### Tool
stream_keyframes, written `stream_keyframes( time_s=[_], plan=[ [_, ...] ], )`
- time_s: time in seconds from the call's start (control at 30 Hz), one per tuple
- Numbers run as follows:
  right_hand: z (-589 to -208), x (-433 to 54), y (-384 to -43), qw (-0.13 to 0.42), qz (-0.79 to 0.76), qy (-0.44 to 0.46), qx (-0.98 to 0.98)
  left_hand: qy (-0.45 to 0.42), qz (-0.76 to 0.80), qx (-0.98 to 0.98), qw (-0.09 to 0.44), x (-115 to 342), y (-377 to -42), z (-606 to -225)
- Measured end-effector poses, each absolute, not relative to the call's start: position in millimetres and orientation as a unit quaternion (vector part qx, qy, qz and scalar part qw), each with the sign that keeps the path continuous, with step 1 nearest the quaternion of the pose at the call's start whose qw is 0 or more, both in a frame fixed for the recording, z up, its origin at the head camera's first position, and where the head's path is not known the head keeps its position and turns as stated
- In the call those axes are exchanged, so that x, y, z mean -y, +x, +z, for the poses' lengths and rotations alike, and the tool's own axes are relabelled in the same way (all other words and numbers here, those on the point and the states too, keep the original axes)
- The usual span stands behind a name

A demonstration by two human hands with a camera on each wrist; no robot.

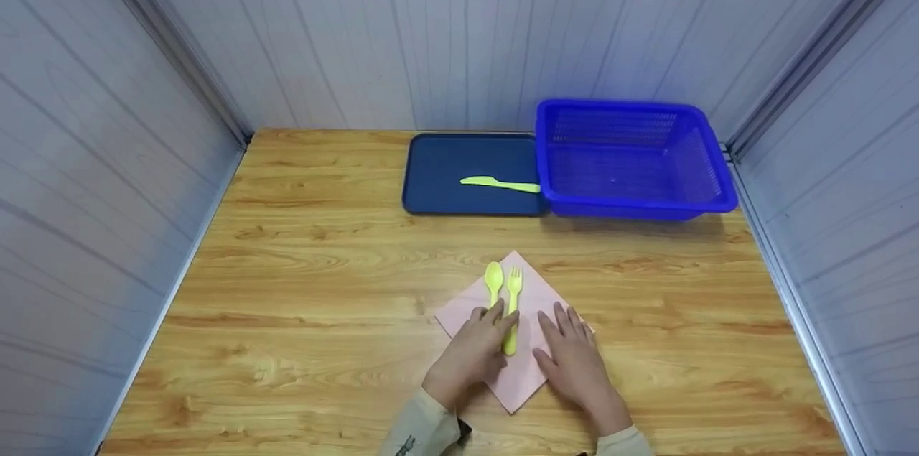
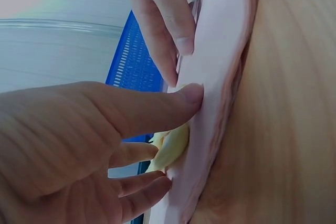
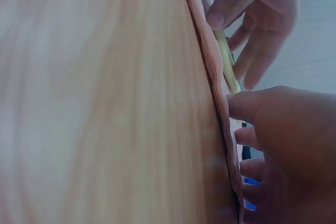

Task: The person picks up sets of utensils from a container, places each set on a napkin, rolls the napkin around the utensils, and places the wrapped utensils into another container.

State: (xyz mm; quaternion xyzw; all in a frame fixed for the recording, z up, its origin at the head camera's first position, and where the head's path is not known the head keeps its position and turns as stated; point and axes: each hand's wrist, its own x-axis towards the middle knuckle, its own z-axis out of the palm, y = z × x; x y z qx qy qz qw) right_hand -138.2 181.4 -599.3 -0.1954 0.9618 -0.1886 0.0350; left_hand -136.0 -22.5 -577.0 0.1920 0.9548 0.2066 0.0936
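Note:
A yellow plastic spoon (image 1: 493,276) and a yellow plastic fork (image 1: 514,282) lie side by side on a pink napkin (image 1: 518,385), set cornerwise with layered edges. Over their handles is my left hand (image 1: 470,352), thumb and fingers spread apart around the yellow handle (image 2: 176,145) and touching it. The lower part of the spoon is hidden under that hand. On the right part of the napkin, my right hand (image 1: 574,363) rests with fingers extended, holding nothing.
A dark blue tray (image 1: 438,194) stands at the back, with a yellow knife (image 1: 495,182) on it. Beside it, a blue plastic basket (image 1: 632,210) overlaps the tray's right edge. Pale panel walls (image 1: 459,32) border the wooden table (image 1: 301,298).

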Motion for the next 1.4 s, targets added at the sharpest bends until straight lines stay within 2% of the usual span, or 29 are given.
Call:
stream_keyframes(
  time_s=[0.27,0.43,0.67,0.77,0.9,1.07,1.27,1.4],
  plan=[
    [-599.0,-184.3,-136.9,0.031,-0.195,-0.193,-0.961,0.185,0.221,-0.951,0.114,22.5,-144.1,-573.1],
    [-598.5,-184.4,-136.6,0.033,-0.19,-0.194,-0.962,0.169,0.212,-0.957,0.103,32.6,-158.9,-563.1],
    [-598.1,-184.4,-137.1,0.047,-0.194,-0.187,-0.962,0.141,0.232,-0.956,0.106,54.0,-215.0,-551.9],
    [-598.7,-184.2,-137.6,0.048,-0.197,-0.188,-0.961,0.13,0.229,-0.961,0.092,58.8,-241.6,-551.6],
    [-599.5,-182.8,-137.0,0.044,-0.2,-0.193,-0.96,0.113,0.221,-0.967,0.063,59.4,-275.5,-552.4],
    [-601.6,-182.9,-136.5,0.042,-0.203,-0.201,-0.957,0.085,0.178,-0.978,0.061,51.4,-314.2,-558.5],
    [-600.8,-183.0,-137.4,0.03,-0.201,-0.208,-0.957,0.045,0.161,-0.983,0.076,35.4,-344.3,-567.7],
    [-598.9,-182.3,-137.6,0.021,-0.199,-0.21,-0.957,0.054,0.15,-0.985,0.069,23.4,-358.0,-569.7]
  ],
)
